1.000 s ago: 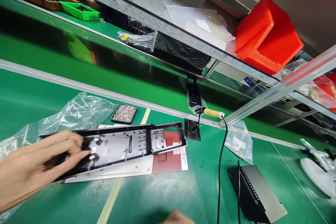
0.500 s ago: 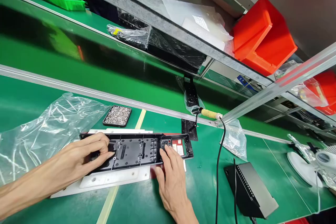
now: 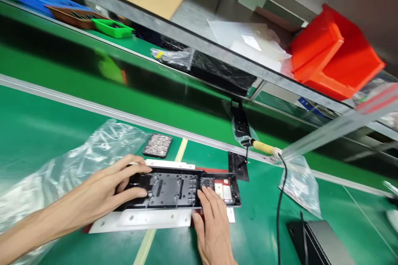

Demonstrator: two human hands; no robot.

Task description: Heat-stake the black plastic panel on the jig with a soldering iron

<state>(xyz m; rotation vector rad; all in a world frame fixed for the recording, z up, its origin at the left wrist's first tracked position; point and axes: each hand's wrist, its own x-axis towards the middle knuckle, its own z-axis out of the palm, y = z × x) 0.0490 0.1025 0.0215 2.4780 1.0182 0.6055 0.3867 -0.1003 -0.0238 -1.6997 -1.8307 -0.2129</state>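
Observation:
A long black plastic housing (image 3: 171, 190), open side up with ribs, bosses and screw holes inside, lies on a white fixture (image 3: 155, 218) with red parts at its edges. My left hand (image 3: 116, 182) is closed over the housing's left end, thumb and fingers reaching inside; what lies under the palm is hidden. My right hand (image 3: 214, 221) grips the near wall towards the right end, fingers over the inside and thumb outside. Beside its fingertips, pale and red surfaces show through a rectangular opening.
A black tray of small metal parts (image 3: 158, 145) and a clear plastic bag (image 3: 83, 161) lie behind and left. To the right are a yellow-handled tool (image 3: 263, 147) with a black cord, a bag (image 3: 303, 186) and a dark box-like device (image 3: 323, 242). An orange bin (image 3: 336, 58) stands on the shelf above.
My view has swung left, so the bench and shelf sit further right in the picture. Both hands stay on the housing, with only slight finger movement.

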